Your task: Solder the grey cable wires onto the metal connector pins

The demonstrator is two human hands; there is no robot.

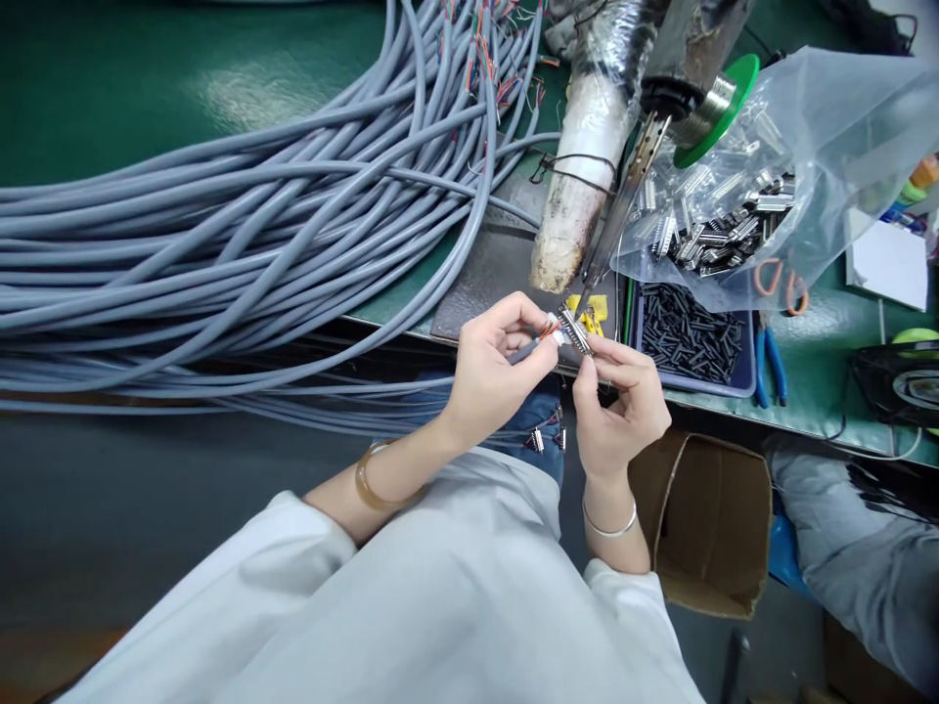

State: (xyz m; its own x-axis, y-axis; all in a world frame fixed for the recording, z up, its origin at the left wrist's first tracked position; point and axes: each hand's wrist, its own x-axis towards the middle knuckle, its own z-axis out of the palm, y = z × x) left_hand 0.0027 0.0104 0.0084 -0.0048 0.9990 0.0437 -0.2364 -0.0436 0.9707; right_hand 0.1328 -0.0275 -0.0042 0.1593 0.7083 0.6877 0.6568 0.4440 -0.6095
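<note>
Between finger and thumb, my left hand (503, 362) pinches the end of a grey cable (522, 352), whose thin coloured wires fan out past the fingertips. My right hand (620, 396) is closed on a small metal multi-pin connector (575, 330), tilted, with the wire ends meeting its near side. The tip of a soldering iron (616, 220) comes down from above onto or very close to the connector; I cannot tell whether they touch. A yellow piece (588, 313) lies just behind the connector.
Many grey cables (293, 215) cover the bench's left side. A white tube (579, 196) and a solder spool (715, 110) stand behind the hands. To the right are a bag of connectors (734, 225), a bin of black sleeves (690, 337), blue-handled pliers (770, 362) and a cardboard box (708, 518).
</note>
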